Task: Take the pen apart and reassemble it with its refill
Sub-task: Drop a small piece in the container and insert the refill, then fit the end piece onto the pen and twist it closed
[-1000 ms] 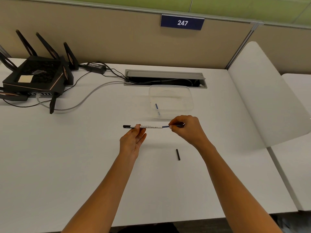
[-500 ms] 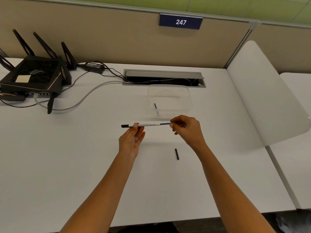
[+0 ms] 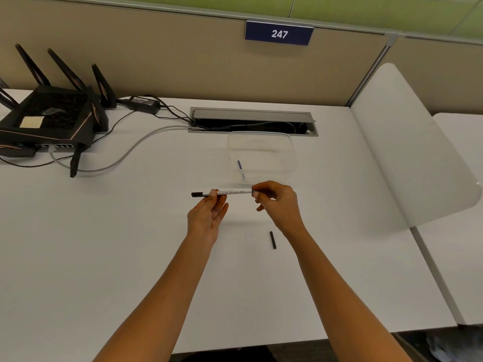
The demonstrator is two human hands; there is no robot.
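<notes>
A white pen barrel (image 3: pixel 232 192) with printed text and a black left end is held level above the desk. My left hand (image 3: pixel 207 218) pinches it near the black end. My right hand (image 3: pixel 277 205) has its fingertips closed at the barrel's right end, and whatever they hold there is hidden. No blue refill shows outside the barrel. A small black pen piece (image 3: pixel 273 240) lies on the desk below my right hand. Another blue refill (image 3: pixel 240 168) lies inside a clear plastic container (image 3: pixel 290 152) just behind the hands.
A black router (image 3: pixel 49 118) with antennas and its cables (image 3: pixel 125 158) fills the back left. A cable slot (image 3: pixel 253 121) is set into the desk behind the container. A white divider panel (image 3: pixel 407 152) stands at the right. The desk's front edge (image 3: pixel 261 343) is near.
The stretch of blue refill that showed between the barrel and my right hand has gone into the barrel. My right hand has moved left up to the barrel's end.
</notes>
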